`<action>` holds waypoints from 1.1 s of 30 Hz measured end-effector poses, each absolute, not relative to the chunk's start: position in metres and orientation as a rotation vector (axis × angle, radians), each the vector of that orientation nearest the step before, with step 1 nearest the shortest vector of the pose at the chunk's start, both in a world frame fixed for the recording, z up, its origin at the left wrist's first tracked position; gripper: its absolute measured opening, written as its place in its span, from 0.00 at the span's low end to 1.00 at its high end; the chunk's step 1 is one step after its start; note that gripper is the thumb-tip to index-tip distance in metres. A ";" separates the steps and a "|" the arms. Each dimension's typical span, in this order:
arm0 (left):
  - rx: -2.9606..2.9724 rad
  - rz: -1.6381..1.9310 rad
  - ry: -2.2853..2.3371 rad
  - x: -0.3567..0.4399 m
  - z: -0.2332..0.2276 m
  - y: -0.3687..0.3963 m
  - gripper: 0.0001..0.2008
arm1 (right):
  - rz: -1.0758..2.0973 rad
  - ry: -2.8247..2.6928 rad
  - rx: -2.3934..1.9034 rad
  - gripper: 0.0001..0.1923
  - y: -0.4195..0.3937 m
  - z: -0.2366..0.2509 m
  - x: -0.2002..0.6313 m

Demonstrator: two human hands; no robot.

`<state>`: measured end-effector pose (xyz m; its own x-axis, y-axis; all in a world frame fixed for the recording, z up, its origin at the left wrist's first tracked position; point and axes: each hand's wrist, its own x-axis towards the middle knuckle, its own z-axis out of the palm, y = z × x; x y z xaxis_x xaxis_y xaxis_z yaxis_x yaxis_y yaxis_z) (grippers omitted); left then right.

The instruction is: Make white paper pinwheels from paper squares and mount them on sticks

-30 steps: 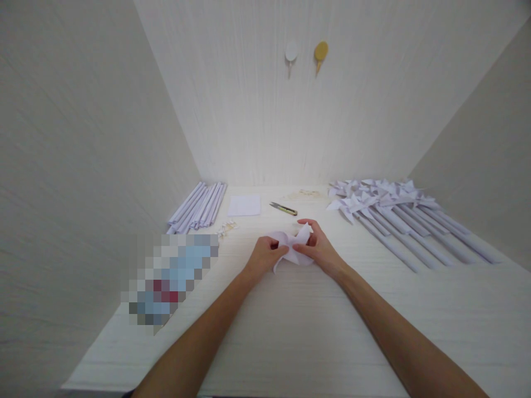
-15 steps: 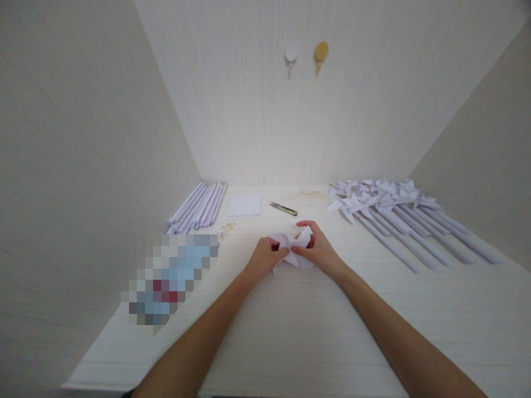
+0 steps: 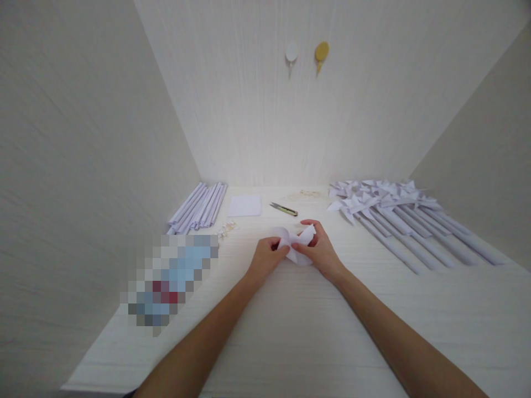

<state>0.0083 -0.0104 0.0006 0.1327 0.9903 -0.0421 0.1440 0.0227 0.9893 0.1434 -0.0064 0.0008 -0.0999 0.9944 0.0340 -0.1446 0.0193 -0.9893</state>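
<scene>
Between my two hands is a white paper pinwheel (image 3: 302, 256), its corners curled in toward the middle. My left hand (image 3: 266, 257) pinches it from the left, thumb near the centre. From the right, my right hand (image 3: 320, 250) grips it with the thumb close to the centre too and the index finger stretched behind a curled blade. Beyond the hands lie thread snips (image 3: 284, 209) with a yellowish-green handle. A stack of square white paper (image 3: 244, 206) is left of the snips.
Rolled white paper sticks (image 3: 199, 206) lie at the back left, with small whitish bits (image 3: 227, 229) in front. A blurred-out blue item (image 3: 176, 279) lies at the left. Finished paper pinwheels on sticks (image 3: 398, 207) are piled at the right. Two round hooks (image 3: 321, 52) are on the back wall.
The lower left corner of the pinwheel has been folded in toward the centre. My right hand has shifted slightly; both hands keep their pinch.
</scene>
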 end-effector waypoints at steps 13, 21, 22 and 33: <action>1.238 1.070 1.168 0.009 0.001 -0.012 0.10 | 1.238 -1.159 -1.045 0.28 -0.010 0.000 0.138; 1.150 1.105 1.073 0.006 0.000 -0.009 0.09 | 1.278 -1.073 -0.965 0.21 -0.011 0.003 0.137; 1.111 1.111 1.030 0.006 0.000 -0.008 0.09 | 1.288 -1.025 -0.948 0.18 -0.009 0.003 0.137; 0.870 0.884 0.657 -0.002 0.008 -0.013 0.10 | 1.190 -1.219 -1.027 0.12 0.021 0.000 0.132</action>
